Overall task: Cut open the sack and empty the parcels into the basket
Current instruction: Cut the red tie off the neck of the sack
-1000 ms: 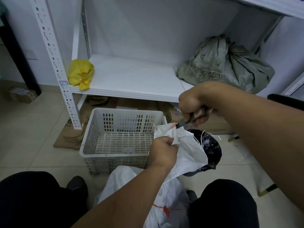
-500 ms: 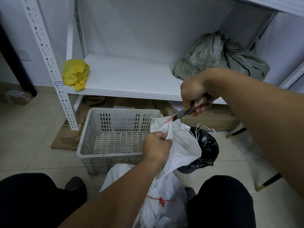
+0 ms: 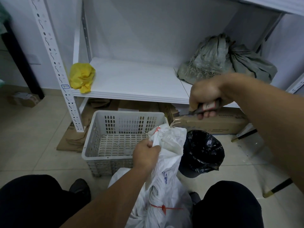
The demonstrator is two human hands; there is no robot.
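My right grip [image 3: 205, 99], fisted round the dark-handled knife [image 3: 195, 111], has lifted clear of the white woven sack [image 3: 167, 145] that my left grip [image 3: 146, 153] clenches. I judge the cut done; tipping next.

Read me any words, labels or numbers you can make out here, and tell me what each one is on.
Nothing reads clearly.
On the shelf upright, a blue-framed tag: too small to read.
On the cardboard box, dark print: blurred.
On the white sack, blue print: creased and blurred.
On the knife handle, a pale label: blurred.
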